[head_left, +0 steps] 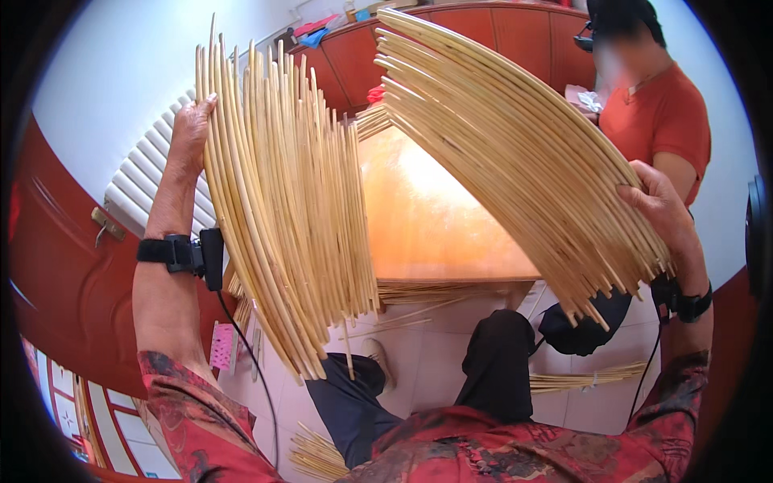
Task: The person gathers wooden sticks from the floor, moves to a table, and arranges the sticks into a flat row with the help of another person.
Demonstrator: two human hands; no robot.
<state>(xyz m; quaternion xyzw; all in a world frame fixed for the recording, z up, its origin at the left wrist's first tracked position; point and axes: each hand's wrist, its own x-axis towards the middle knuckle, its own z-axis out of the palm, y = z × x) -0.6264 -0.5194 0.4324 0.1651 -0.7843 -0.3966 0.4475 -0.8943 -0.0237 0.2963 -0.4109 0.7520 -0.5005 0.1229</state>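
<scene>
My left hand point(193, 129) is raised, gripping the outer edge of a panel of pale yellow stalks point(278, 185). Its stalks lie side by side, roughly upright, with uneven ends. On the other side, my right hand point(662, 205) grips the right edge of a second stalk panel point(515, 161), which slants from upper left to lower right. Both panels are held up off the table, with a gap between them. Whatever binds the stalks is not visible. The fingers behind each panel are partly hidden.
A wooden table point(443, 233) stands ahead, more stalks on its far edge. Loose stalk bundles point(588, 378) lie on the floor. A person in a red shirt point(668, 121) is at the far right. A white radiator point(149, 181) stands left. Cables point(258, 362) hang from my wrist straps.
</scene>
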